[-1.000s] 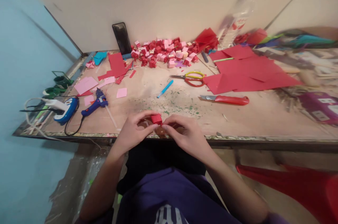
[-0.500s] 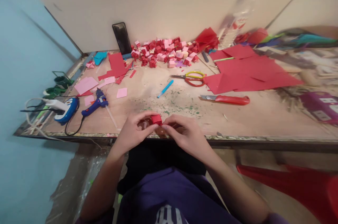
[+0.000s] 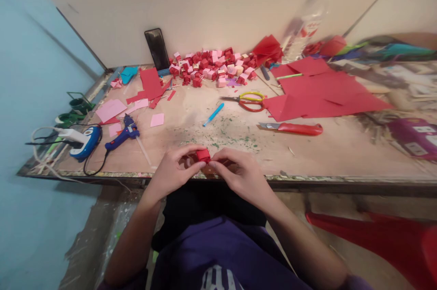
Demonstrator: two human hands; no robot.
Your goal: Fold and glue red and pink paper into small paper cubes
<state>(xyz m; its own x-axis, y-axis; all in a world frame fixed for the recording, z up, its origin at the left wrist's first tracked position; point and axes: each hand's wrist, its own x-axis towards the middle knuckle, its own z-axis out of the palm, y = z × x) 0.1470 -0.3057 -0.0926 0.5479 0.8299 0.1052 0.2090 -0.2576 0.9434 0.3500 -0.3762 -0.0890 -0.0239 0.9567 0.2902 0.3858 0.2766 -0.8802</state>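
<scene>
A small folded piece of red paper (image 3: 202, 155) sits between my two hands at the near edge of the wooden table (image 3: 341, 151). My left hand (image 3: 172, 169) pinches it from the left with fingers curled round it. My right hand (image 3: 239, 172) pinches it from the right, fingers closed. Part of the paper is hidden under my fingers. Far across the table lies a pile of several small red and pink folded paper cubes (image 3: 211, 68).
Red paper sheets (image 3: 321, 92) lie at the right, with scissors (image 3: 247, 100), a red-handled knife (image 3: 293, 128) and a blue pen (image 3: 213, 114) in the middle. A blue glue gun (image 3: 121, 135) and its cables lie at the left. A phone (image 3: 157, 48) leans on the wall.
</scene>
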